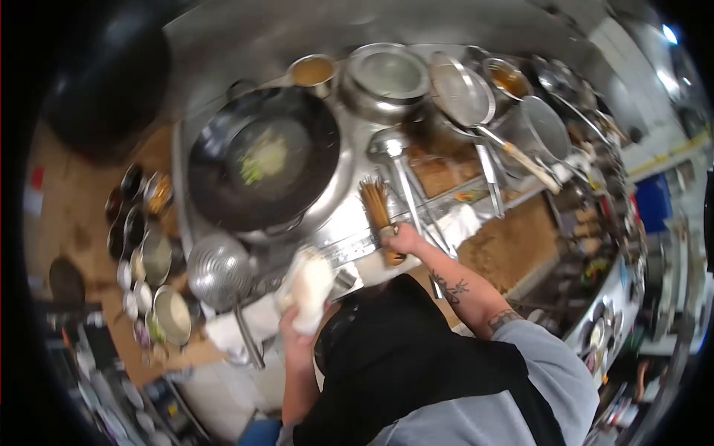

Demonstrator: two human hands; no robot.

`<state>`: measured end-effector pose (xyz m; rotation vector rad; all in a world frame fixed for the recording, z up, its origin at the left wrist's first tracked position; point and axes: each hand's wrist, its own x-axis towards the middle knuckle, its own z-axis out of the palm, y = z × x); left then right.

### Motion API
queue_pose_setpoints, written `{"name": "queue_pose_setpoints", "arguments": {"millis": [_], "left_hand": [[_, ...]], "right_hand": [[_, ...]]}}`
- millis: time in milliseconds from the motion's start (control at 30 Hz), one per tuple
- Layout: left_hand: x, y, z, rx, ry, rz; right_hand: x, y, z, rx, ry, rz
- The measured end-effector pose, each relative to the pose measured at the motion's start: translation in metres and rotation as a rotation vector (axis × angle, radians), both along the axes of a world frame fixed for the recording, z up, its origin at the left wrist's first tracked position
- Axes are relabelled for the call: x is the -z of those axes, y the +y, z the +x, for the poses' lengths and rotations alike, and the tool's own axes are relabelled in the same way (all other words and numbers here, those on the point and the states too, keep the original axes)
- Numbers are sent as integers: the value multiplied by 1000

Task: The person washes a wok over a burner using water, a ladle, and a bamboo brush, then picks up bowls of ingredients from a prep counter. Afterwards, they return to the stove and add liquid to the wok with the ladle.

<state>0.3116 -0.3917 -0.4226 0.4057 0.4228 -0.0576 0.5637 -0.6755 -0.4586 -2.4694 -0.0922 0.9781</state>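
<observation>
My right hand (402, 239) is closed round the handle of a bamboo wok brush (377, 207), whose bristles point away from me. A folded white cloth (307, 285) is in my left hand (294, 325), near the front edge of the stove. Beyond the cloth, a large black wok (210, 167) holds pale and green food pieces (262, 161) in its middle. A metal ladle (387, 146) lies beside the brush.
A perforated strainer (219, 272) rests left of the cloth. Small ingredient bowls (155, 256) stand at the left. Metal pots (387, 72), sieves (462, 88) and a sauce container (312, 72) line the back. A deep pot (537, 130) stands at the right.
</observation>
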Motion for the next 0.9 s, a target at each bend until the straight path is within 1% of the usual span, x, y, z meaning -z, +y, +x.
{"name": "queue_pose_setpoints", "arguments": {"millis": [33, 67, 100, 133, 200, 267, 300, 400, 433, 533, 567, 667, 700, 733, 800, 833, 900], "left_hand": [[-22, -3, 1, -27, -139, -97], [-26, -1, 3, 1, -295, -182], [-34, -2, 7, 25, -342, -227], [-50, -2, 10, 39, -383, -260], [-21, 8, 6, 45, -448, -475], [-31, 12, 23, 29, -395, -432], [-25, 15, 29, 19, -310, -359], [0, 14, 42, -115, 81, -59], [4, 15, 49, -92, 118, -47], [-27, 26, 84, -186, 288, -16], [-42, 33, 96, -181, 236, -36], [-84, 44, 140, -185, 236, 60], [-87, 44, 153, -205, 305, 68], [-81, 43, 158, -190, 340, 134], [-79, 42, 154, -155, 373, 162], [-76, 39, 148, -201, 342, 158], [-61, 38, 129, -250, 302, 140]], "right_hand": [[-20, -6, -11, 320, 143, 316], [-40, -5, -24, 603, 287, 637], [-43, -10, -35, 818, 447, 972], [-59, -7, -42, 820, 459, 1083], [-106, 6, -57, 827, 508, 1313], [-115, 6, -47, 696, 495, 1363], [-116, 5, -37, 645, 494, 1352], [-156, 30, -22, 564, 426, 1404], [-167, 38, -20, 566, 435, 1421], [-170, 47, -14, 502, 450, 1455], [-172, 50, -16, 502, 420, 1418], [-175, 52, -26, 450, 370, 1366], [-174, 51, -30, 479, 366, 1358], [-174, 48, -33, 480, 331, 1309], [-170, 39, -42, 486, 287, 1192], [-163, 32, -44, 509, 262, 1115], [-142, 28, -44, 450, 60, 853]]}}
